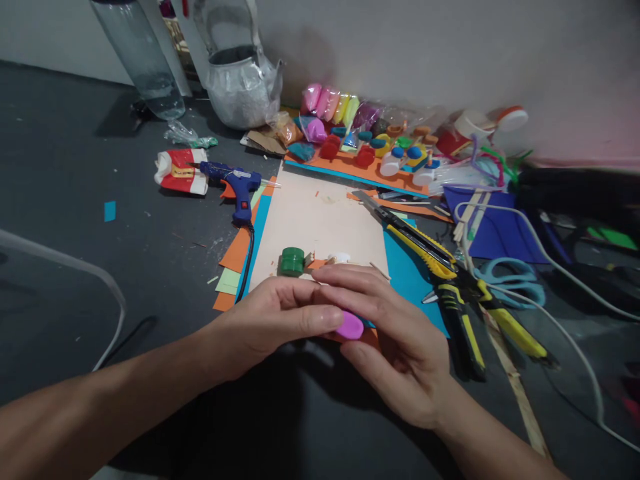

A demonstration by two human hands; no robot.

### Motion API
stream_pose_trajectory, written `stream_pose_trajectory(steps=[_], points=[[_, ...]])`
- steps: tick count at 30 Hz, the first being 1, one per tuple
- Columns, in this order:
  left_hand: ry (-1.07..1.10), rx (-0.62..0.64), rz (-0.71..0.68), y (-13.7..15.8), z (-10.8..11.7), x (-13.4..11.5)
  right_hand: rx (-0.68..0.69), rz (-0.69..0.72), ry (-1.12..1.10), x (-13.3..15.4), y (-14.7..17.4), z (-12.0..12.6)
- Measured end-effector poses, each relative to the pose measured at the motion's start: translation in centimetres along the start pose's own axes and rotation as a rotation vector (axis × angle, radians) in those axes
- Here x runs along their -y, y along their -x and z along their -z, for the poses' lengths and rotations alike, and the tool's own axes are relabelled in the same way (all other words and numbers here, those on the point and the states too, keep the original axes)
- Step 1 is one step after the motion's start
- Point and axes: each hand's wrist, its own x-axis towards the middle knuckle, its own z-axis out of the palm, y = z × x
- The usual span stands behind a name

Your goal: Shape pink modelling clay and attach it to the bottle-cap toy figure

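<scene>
A small lump of bright pink clay (350, 325) is between my two hands, above the near edge of the paper stack. My left hand (280, 313) presses its thumb on the clay, its other fingers tucked behind my right hand's fingers. My right hand (400, 333) curls over the lump from the right, thumb below and fingers above. Just beyond my hands, a green bottle cap piece (293, 261) stands on the pale sheet (320, 220). Small orange and white bits lie beside it, partly hidden by my fingers.
Left of the sheet lies a blue glue gun (237, 187). A yellow cutter knife (415, 240), pliers (465, 333) and light blue scissors (515, 283) lie to the right. Behind are clay packs (330, 103), a metal kettle (243, 87) and a water bottle (145, 60). A white cable (565, 333) loops at right.
</scene>
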Motion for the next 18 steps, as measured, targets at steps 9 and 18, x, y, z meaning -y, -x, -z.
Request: stream_pose_trajectory(steps=[9, 18], points=[[0.023, -0.005, -0.071, 0.07, 0.08, 0.27, -0.101, 0.0, 0.013, -0.17, 0.16, -0.25], [-0.044, -0.107, -0.088, -0.09, -0.39, -0.08, -0.122, -0.001, 0.067, -0.26, 0.17, -0.01]])
